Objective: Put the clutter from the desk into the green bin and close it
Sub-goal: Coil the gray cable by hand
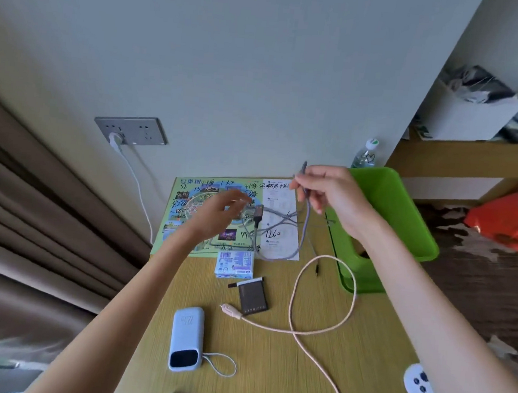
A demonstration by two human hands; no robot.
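In the head view, our right hand has its fingers clamped on the grey cable just below 1 plug, raised above the desk. Our left hand hovers with fingers apart, holding nothing, near the cable's USB plug. The rest of the cord lies in loose tangled loops across the map sheet. To do this step well, we judge the left hand should take the USB end and gather the loops into 1 bundle, so nothing drags the sheet or snags the pink cable nearby. The green bin sits open-topped at the desk's right edge, just beside the right hand; we see no lid. The cable looks thin, braided and limp, so it will likely sag and swing.
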